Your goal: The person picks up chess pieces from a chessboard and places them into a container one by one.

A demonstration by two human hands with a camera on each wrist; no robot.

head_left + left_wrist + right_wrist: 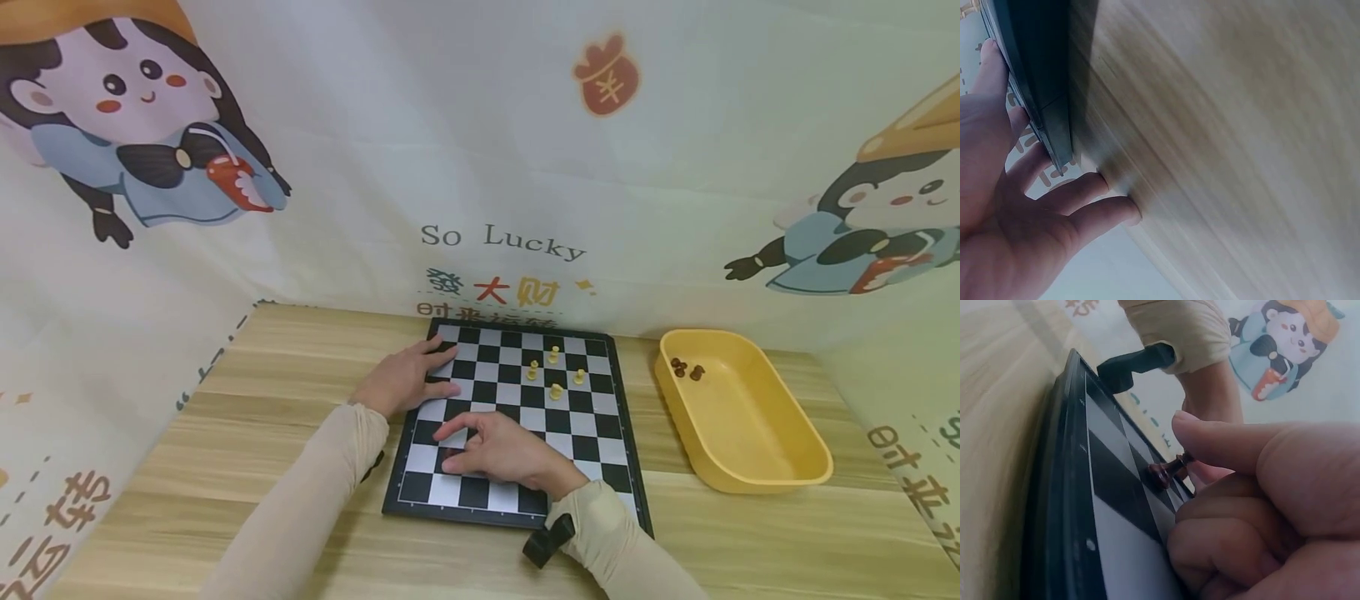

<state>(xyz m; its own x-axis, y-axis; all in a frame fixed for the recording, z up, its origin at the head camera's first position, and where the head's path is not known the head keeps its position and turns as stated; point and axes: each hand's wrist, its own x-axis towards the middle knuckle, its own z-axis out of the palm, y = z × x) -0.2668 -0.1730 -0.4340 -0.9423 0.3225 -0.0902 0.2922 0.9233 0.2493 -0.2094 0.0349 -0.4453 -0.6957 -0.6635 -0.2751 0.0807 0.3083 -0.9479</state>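
Note:
A black-and-white chessboard (pixel 537 421) lies on the wooden table. My left hand (pixel 397 379) rests at its left edge, fingers spread; the left wrist view shows that hand (pixel 1029 225) against the board's dark side (pixel 1038 81). Over the near left squares, my right hand (pixel 502 450) has thumb and index finger apart around a dark reddish-brown chess piece (pixel 450 455). In the right wrist view this piece (pixel 1161 475) stands upright on the board, its top close to the thumb (pixel 1210 437), the other fingers curled. Several pale yellow chess pieces (pixel 556 392) stand on the far right squares.
A yellow tray (pixel 757 479) stands on the table right of the board, with several brown chess pieces (pixel 697 372) at its far left end. A printed cloth (pixel 360 167) hangs behind the table and along its sides.

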